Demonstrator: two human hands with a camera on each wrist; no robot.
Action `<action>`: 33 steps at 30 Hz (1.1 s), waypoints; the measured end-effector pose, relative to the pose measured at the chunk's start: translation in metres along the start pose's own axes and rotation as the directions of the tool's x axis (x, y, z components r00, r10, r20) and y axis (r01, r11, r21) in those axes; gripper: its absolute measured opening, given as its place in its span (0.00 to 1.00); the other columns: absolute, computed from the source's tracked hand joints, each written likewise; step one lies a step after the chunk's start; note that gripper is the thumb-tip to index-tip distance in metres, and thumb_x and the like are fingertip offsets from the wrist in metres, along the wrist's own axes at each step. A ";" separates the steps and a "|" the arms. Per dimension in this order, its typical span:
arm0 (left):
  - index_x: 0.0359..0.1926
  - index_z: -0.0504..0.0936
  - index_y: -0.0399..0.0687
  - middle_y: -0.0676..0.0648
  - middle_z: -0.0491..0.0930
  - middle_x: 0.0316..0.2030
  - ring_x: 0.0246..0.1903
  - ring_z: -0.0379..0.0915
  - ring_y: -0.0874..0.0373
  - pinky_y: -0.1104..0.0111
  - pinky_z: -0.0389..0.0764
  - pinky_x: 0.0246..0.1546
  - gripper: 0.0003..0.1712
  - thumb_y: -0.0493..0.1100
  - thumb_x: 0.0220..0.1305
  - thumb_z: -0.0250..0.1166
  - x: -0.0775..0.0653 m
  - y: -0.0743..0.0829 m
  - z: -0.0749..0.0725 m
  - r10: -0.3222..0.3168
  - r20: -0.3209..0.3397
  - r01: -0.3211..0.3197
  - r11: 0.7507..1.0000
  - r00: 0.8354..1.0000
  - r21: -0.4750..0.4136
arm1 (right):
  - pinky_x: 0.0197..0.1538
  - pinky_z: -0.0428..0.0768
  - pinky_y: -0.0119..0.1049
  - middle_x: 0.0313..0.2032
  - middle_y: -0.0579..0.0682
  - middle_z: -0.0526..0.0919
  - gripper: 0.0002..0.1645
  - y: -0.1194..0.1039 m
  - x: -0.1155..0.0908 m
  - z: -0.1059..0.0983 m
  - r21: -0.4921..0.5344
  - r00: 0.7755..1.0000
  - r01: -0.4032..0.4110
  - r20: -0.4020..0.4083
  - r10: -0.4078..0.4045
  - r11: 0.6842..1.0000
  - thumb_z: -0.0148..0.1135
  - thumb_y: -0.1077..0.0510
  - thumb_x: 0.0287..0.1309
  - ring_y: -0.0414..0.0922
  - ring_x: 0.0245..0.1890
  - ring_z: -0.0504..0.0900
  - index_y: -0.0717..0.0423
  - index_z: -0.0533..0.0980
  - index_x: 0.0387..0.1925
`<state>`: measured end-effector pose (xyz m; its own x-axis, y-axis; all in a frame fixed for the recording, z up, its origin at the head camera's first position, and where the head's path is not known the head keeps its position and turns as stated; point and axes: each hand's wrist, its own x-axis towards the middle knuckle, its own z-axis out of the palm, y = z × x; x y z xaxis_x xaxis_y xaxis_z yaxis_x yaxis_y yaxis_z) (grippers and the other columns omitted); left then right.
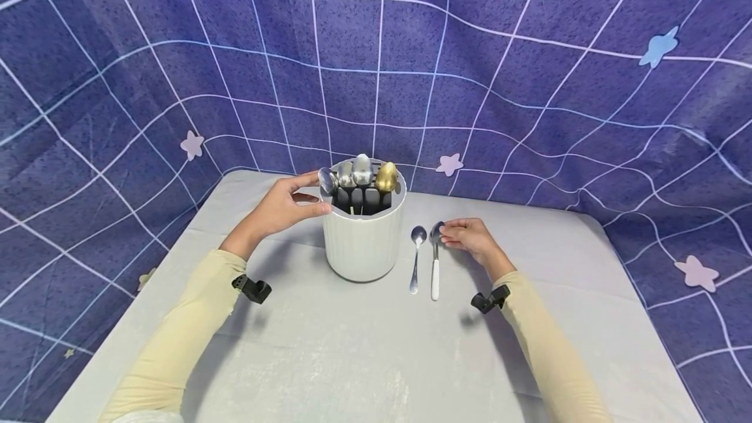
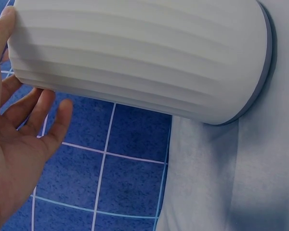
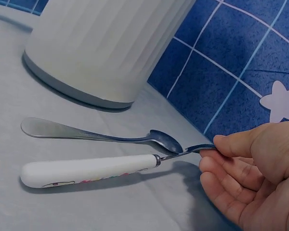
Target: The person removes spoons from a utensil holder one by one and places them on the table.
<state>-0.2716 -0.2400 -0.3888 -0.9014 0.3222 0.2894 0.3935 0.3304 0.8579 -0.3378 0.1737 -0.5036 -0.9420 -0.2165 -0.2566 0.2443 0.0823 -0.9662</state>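
Observation:
A white ribbed utensil holder (image 1: 361, 250) stands upright on the table. Several spoons rise from it bowl-up, silver ones (image 1: 362, 170) and a gold one (image 1: 386, 177). My left hand (image 1: 286, 202) holds its rim from the left, thumb in front and forefinger farther back; the other fingers (image 2: 62, 122) are loosely bent beside the wall. To the right of the holder, my right hand (image 1: 470, 238) pinches the bowl tip of a white-handled spoon (image 3: 91, 169) between thumb and fingertips. Beside it lies a small all-metal spoon (image 3: 86, 134), bowl pointing away from me.
A pale cloth covers the table (image 1: 329, 351). Behind it hangs a blue-purple curtain (image 1: 352, 38) with grid lines and stars. Each sleeve carries a black wrist mount, one on the left (image 1: 251, 288) and one on the right (image 1: 490, 299).

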 end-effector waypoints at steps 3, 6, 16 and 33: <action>0.69 0.72 0.31 0.38 0.67 0.73 0.68 0.68 0.46 0.59 0.81 0.62 0.37 0.33 0.60 0.74 0.000 0.000 0.000 0.003 -0.001 -0.003 1.000 1.000 -0.007 | 0.42 0.89 0.30 0.33 0.51 0.86 0.24 0.001 0.000 0.001 0.002 1.000 0.001 0.005 -0.001 1.000 0.62 0.70 0.67 0.37 0.28 0.85 0.83 0.69 0.59; 0.69 0.72 0.31 0.39 0.67 0.73 0.67 0.69 0.46 0.57 0.81 0.62 0.37 0.33 0.60 0.74 0.000 -0.001 0.001 0.007 -0.004 -0.007 1.000 1.000 -0.012 | 0.42 0.89 0.30 0.32 0.50 0.86 0.25 0.003 0.000 0.000 0.010 1.000 -0.004 0.008 0.004 1.000 0.62 0.71 0.66 0.37 0.28 0.85 0.84 0.68 0.59; 0.69 0.72 0.31 0.38 0.67 0.73 0.67 0.69 0.48 0.57 0.81 0.62 0.37 0.34 0.60 0.75 -0.001 0.000 0.000 0.017 -0.005 -0.017 1.000 1.000 -0.012 | 0.44 0.90 0.33 0.34 0.53 0.88 0.24 0.005 -0.003 -0.002 -0.017 1.000 -0.005 0.015 0.005 1.000 0.60 0.72 0.66 0.39 0.30 0.87 0.84 0.69 0.60; 0.69 0.71 0.31 0.38 0.65 0.74 0.68 0.68 0.45 0.54 0.80 0.63 0.38 0.33 0.60 0.74 -0.001 -0.001 0.001 0.004 -0.002 -0.004 1.000 1.000 -0.010 | 0.49 0.90 0.39 0.46 0.71 0.86 0.22 -0.002 -0.018 -0.012 -0.282 0.999 0.039 0.007 -0.039 0.959 0.56 0.65 0.71 0.50 0.40 0.89 0.81 0.72 0.58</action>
<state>-0.2705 -0.2398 -0.3900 -0.9003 0.3212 0.2936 0.3950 0.3200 0.8611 -0.3244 0.1895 -0.4972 -0.9492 -0.2260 -0.2191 0.1325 0.3447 -0.9293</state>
